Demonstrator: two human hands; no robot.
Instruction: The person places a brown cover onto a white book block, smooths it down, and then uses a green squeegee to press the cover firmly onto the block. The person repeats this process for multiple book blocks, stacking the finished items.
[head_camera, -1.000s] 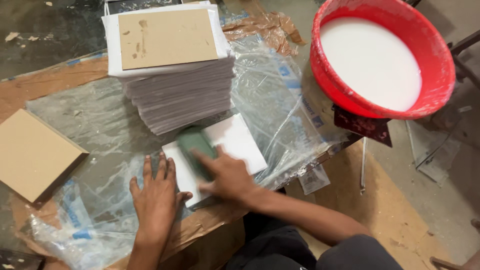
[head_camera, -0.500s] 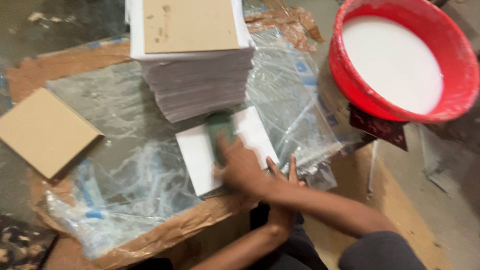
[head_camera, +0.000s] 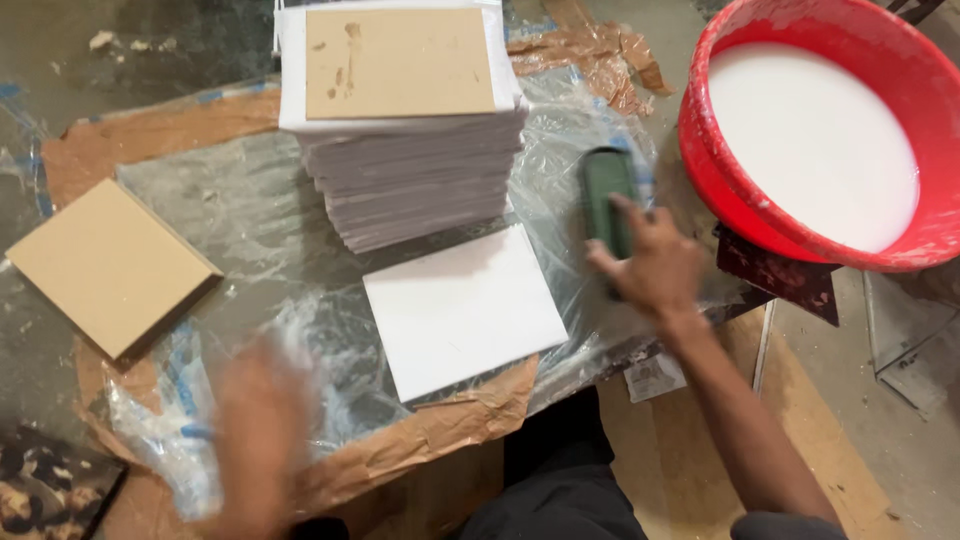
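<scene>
Since half a second ago, both hands have left the white sheet (head_camera: 463, 308): the right hand (head_camera: 648, 262) has carried the green pad (head_camera: 607, 198) off toward the table's right edge. Nearest, the left hand (head_camera: 258, 432) is a blur over the front edge; I cannot tell its grip. The sheet lies bare on the plastic film (head_camera: 260, 250). Farther right, fingers curl around the pad beside the red basin (head_camera: 735, 195). Beyond stands the paper stack (head_camera: 415, 180).
</scene>
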